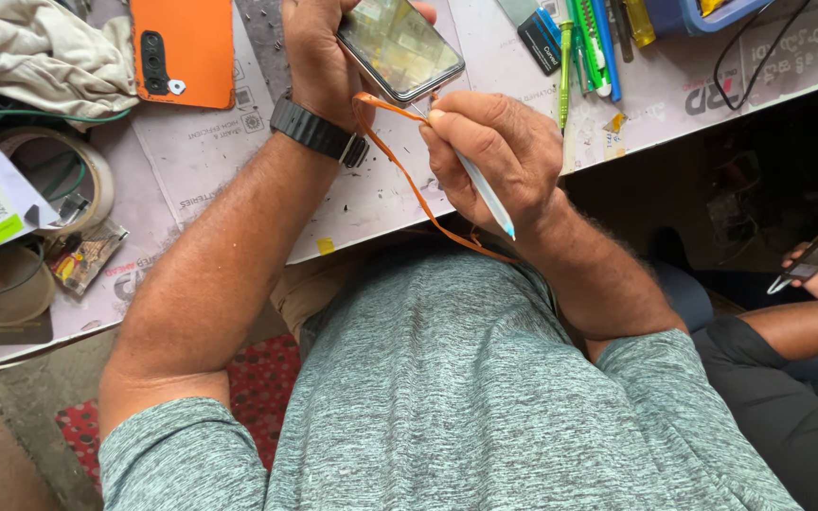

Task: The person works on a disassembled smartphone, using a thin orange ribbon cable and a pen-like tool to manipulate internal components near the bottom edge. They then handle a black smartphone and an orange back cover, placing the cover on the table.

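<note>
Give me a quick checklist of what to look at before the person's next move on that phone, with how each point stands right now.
1. Phone held firmly: ok, the left hand grips it above the table.
2. Tool in a working grip: ok, the right hand pinches a thin light-blue tool like a pen.
3. Tool tip at the phone's edge: cannot tell, the fingers hide the tip.
4. Orange strip free of the tool: not ok, it loops past the right hand and hangs down to the shirt.
5. Orange back cover safely aside: ok, it lies flat on the table, apart from both hands.
</note>
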